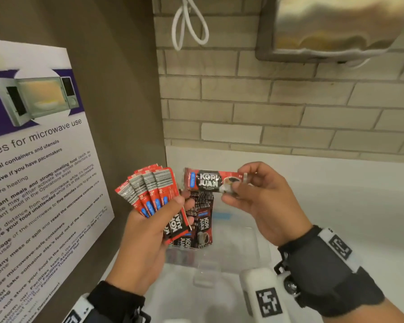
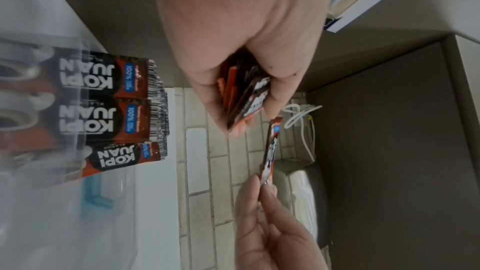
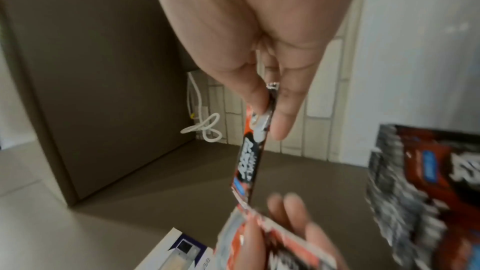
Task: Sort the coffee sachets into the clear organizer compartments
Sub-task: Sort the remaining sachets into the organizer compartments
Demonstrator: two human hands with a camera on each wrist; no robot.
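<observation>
- Above the clear organizer [image 1: 229,255], both hands are raised in front of the tiled wall [image 1: 289,108].
- The left hand [image 1: 149,238] grips a fanned stack of Kopi Juan sachets [image 1: 154,194], thumb curled over their fronts and fingers [image 1: 188,206] wrapped behind; the barcode ends point up and to the left.
- The right hand [image 1: 261,201] pinches a single Kopi Juan sachet [image 1: 214,180] by its right end between thumb and forefinger, holding it level with the printed front toward the head camera.
- The free end of that single sachet lies just beside the top of the fan; whether they touch cannot be told.
- In the organizer's far left compartment, more sachets [image 2: 109,98] stand upright in packed rows, their tops rising above the clear wall.
- The neighbouring compartment to the right shows a blue part [image 2: 96,194] at its far side.
- The organizer sits on a white surface [image 1: 348,206] in the corner.
- A microwave-use notice [image 1: 33,159] hangs on the brown panel at left, and a looped white cable [image 1: 189,22] hangs on the tiles.
</observation>
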